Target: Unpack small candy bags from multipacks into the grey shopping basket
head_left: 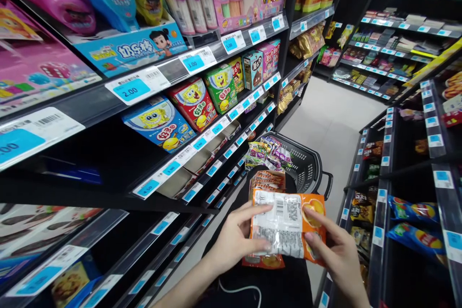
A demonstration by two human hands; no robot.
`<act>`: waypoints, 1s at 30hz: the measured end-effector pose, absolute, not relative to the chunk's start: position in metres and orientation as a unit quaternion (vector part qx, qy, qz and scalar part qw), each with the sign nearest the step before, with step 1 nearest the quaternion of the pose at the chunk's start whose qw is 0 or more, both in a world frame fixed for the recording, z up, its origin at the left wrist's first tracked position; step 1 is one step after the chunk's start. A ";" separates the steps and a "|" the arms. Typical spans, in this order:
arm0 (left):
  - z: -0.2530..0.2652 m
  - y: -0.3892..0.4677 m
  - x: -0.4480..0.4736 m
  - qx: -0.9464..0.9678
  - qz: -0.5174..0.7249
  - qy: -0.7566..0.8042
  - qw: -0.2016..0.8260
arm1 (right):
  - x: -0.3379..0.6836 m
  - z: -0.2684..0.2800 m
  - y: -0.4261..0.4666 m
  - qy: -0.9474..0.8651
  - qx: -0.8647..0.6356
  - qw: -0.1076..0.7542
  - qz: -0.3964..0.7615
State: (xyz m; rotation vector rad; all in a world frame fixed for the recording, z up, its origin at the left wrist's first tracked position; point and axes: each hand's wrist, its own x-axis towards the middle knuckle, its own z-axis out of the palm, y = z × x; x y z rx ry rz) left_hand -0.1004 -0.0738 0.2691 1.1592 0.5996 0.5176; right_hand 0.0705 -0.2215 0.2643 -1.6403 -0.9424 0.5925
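My left hand [240, 236] grips the left end of an orange and white snack packet [283, 224], its thumb and fingers pressed on the film. On the packet's right end, my right hand [334, 245] pinches the orange part with thumb and fingers. The printed back with a barcode faces up. Beneath it, another orange packet [265, 261] partly shows over my dark-clothed lap. Just beyond the packet, an open box [267, 180] holds brown-and-red wrapped items; its near part is hidden.
A black shopping basket [312, 166] with colourful candy bags [269, 153] stands ahead on the floor. Shelves with boxed snacks [193, 103] and price labels rise at the left. More shelves with chip bags [415, 240] line the right. A tiled aisle floor [325, 106] runs between them.
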 end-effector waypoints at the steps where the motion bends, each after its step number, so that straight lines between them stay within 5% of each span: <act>1: 0.269 -0.073 -0.101 0.520 0.225 0.270 0.779 | 0.069 0.264 -0.221 -0.409 -0.698 0.549 0.209; 7: 0.268 -0.071 -0.100 0.572 0.252 0.313 0.715 | 0.059 0.264 -0.215 -0.495 -0.687 0.530 0.043; 18: 0.290 -0.071 -0.093 0.752 0.314 0.271 0.512 | 0.048 0.281 -0.214 -0.453 -0.745 0.480 0.099; 25: 0.287 -0.066 -0.094 0.628 0.240 0.343 0.656 | 0.059 0.277 -0.215 -0.439 -0.715 0.521 0.156; 30: 0.272 -0.067 -0.095 0.453 0.234 0.306 0.804 | 0.072 0.254 -0.218 -0.360 -0.648 0.625 0.245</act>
